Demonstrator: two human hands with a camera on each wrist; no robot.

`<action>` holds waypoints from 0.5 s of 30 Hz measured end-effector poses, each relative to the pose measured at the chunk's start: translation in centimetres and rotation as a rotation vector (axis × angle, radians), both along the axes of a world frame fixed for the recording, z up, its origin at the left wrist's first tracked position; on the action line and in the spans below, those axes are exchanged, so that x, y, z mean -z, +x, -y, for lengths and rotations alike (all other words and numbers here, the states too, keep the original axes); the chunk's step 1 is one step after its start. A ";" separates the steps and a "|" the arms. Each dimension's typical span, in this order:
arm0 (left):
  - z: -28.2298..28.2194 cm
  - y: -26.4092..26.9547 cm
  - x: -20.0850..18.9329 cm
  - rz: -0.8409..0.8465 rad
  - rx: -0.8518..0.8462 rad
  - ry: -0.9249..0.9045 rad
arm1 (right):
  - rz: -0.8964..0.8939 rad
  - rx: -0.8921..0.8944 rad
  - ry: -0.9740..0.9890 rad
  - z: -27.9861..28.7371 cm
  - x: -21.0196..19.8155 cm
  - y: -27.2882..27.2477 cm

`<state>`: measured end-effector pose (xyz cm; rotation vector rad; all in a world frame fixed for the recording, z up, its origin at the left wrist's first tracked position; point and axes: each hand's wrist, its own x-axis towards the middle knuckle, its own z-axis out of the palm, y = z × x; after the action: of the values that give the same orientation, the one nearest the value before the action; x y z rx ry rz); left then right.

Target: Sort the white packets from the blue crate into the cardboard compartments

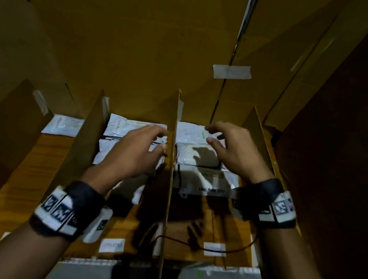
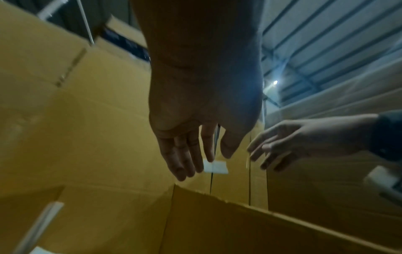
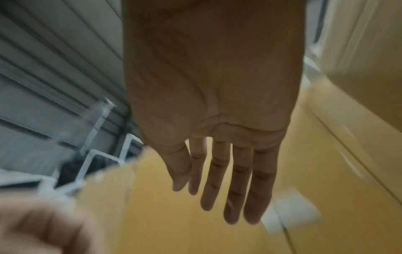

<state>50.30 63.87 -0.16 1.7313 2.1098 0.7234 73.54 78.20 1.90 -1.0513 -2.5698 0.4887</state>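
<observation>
White packets (image 1: 118,125) lie stacked in the middle cardboard compartment, and more white packets (image 1: 190,132) fill the compartment right of the central divider (image 1: 172,161). My left hand (image 1: 144,143) hovers over the left stack, fingers straight and empty; the left wrist view shows the same open palm (image 2: 195,151). My right hand (image 1: 216,136) hangs above the right stack with loosely spread fingers, holding nothing, as the right wrist view confirms (image 3: 228,189). One single packet (image 1: 64,125) lies in the far-left compartment. The blue crate is out of view.
Tall cardboard walls (image 1: 122,36) close the back and sides. A taped seam (image 1: 231,71) runs up the back wall. Small white labels (image 1: 112,245) (image 1: 214,247) sit at the compartment fronts, with a thin cable (image 1: 187,242) across the wooden floor.
</observation>
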 end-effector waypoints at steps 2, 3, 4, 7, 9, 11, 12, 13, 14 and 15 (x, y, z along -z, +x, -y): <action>3.5 -0.8 -0.7 -0.023 0.034 0.016 | -0.065 -0.007 0.009 3.4 -3.1 0.7; 5.1 -1.2 -1.0 -0.042 0.038 0.019 | -0.104 -0.012 0.016 5.2 -4.4 0.8; 6.7 -1.6 -1.3 -0.053 0.029 0.020 | -0.133 -0.021 0.016 7.1 -5.6 0.8; 11.3 -2.7 -2.0 -0.043 0.005 0.023 | -0.129 -0.042 0.001 13.5 -7.6 0.1; 14.8 -3.5 -2.2 -0.032 0.016 0.031 | -0.095 -0.066 -0.019 17.7 -7.9 -0.6; 18.8 -4.7 -1.9 -0.031 0.036 0.042 | -0.070 -0.077 -0.034 21.7 -7.5 -1.8; 20.6 -5.2 -1.8 -0.020 0.037 0.042 | -0.063 -0.070 -0.051 23.3 -7.2 -2.3; 23.2 -6.2 -1.6 -0.004 0.030 0.045 | -0.061 -0.069 -0.073 25.4 -6.7 -3.3; 25.8 -7.2 -1.4 0.005 0.021 0.048 | -0.064 -0.072 -0.094 27.4 -6.0 -4.4; 28.5 -8.6 -1.2 0.002 0.010 0.054 | -0.070 -0.081 -0.111 29.5 -5.2 -5.8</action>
<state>41.71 35.36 1.02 1.7667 2.0973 0.7855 67.73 48.65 7.13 -0.9510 -2.5562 0.6829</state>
